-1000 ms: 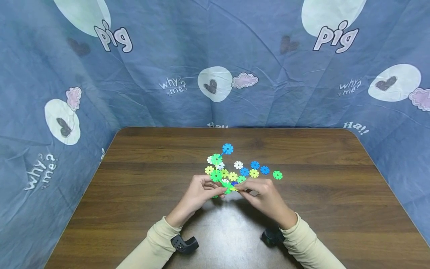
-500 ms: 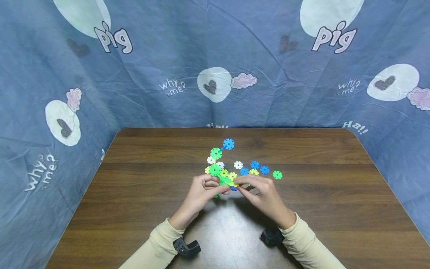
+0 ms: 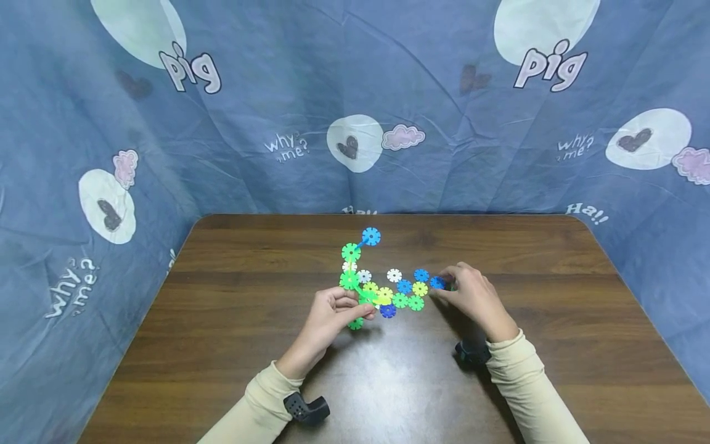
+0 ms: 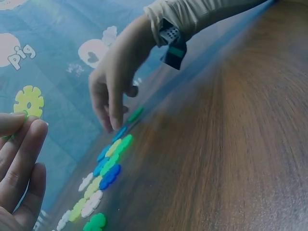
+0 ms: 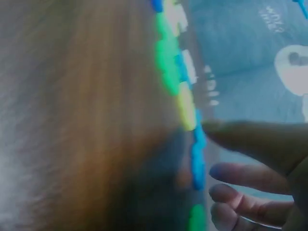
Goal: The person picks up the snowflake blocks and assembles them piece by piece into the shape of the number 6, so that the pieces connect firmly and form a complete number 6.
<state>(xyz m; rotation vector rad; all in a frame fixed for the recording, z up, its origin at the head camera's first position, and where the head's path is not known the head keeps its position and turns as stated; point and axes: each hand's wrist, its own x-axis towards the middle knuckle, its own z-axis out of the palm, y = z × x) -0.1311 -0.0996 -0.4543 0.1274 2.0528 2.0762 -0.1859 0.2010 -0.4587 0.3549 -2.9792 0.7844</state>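
My left hand pinches a joined chain of notched plastic snowflake discs between thumb and fingers, above the table. A blue disc tops the chain, with green ones below. In the left wrist view a yellow disc stands upright at the fingertips. My right hand reaches down at a loose blue disc on the table, at the right end of the spread pieces. Its thumb and fingers are spread apart beside that disc in the right wrist view; whether they touch it is unclear.
Loose discs lie flat on the wooden table: white, dark blue, green and several more. Another green disc lies just past the right hand. A blue printed cloth hangs behind the table.
My right hand has let go of the yellow piece on the chain and moved right to the loose blue disc. The left hand keeps holding the chain, nearly in place.
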